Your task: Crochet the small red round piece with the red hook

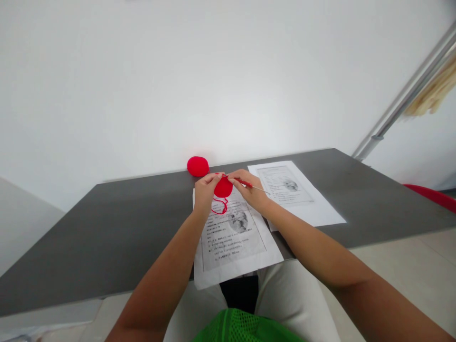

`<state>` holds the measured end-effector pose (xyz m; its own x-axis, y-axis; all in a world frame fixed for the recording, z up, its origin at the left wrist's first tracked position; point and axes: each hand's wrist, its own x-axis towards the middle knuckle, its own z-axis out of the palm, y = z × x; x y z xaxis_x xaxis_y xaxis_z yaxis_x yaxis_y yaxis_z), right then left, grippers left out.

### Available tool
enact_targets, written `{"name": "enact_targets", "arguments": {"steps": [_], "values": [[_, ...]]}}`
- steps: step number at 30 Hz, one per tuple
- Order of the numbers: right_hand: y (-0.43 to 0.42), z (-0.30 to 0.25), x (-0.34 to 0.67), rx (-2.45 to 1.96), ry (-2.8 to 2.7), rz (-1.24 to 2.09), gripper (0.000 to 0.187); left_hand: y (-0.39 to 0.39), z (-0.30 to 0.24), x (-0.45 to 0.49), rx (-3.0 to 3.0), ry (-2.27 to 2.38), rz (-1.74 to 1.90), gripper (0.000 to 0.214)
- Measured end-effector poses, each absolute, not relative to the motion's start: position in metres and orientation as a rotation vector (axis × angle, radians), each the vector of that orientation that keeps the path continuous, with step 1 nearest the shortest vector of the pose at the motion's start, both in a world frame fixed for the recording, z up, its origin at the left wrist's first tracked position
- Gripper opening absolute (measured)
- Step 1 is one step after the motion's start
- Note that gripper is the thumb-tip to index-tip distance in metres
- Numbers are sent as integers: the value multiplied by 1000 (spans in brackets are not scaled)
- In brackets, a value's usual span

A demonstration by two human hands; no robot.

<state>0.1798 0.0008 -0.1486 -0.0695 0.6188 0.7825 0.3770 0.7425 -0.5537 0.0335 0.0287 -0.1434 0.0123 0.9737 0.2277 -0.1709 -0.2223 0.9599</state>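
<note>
Between my two hands is a small round piece of red crochet (223,188), held above a printed sheet. My left hand (205,191) pinches its left upper edge. In my right hand (251,189) is a crochet hook (246,183) with a red grip and a thin metal shaft pointing out to the right. The hook's working tip meets the top edge of the crochet, where fingers partly hide it. A loose loop of red yarn (225,206) dangles below the piece. Behind my left hand a red ball of yarn (198,166) rests near the wall.
One printed sheet (231,266) lies under my hands and overhangs the front edge of the dark grey table (117,228). Another printed sheet (320,213) lies to the right. A white wall (213,85) stands behind, with a metal pole (402,99) at the right.
</note>
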Motion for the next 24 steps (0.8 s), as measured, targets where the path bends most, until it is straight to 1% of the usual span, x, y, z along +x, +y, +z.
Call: {"name": "enact_targets", "arguments": {"steps": [5,8,11,14,18,21,24], "values": [[-5,-149,178,-741,-1738,135,16,26,-145,42,845,747,1419,14],[-6,-149,178,-694,-1730,150,15,27,-142,41,698,711,1298,9],[-6,-148,178,-677,-1704,247,14,29,-139,36,626,724,1138,7],[-4,-146,178,-707,-1645,448,13,30,-136,31,644,763,1040,7],[-3,-142,177,-722,-1559,641,15,31,-133,24,754,731,995,14],[-4,-139,178,-712,-1571,684,16,33,-131,18,980,665,959,24],[-4,-138,180,-711,-1579,693,16,32,-129,12,1138,694,942,36]]}}
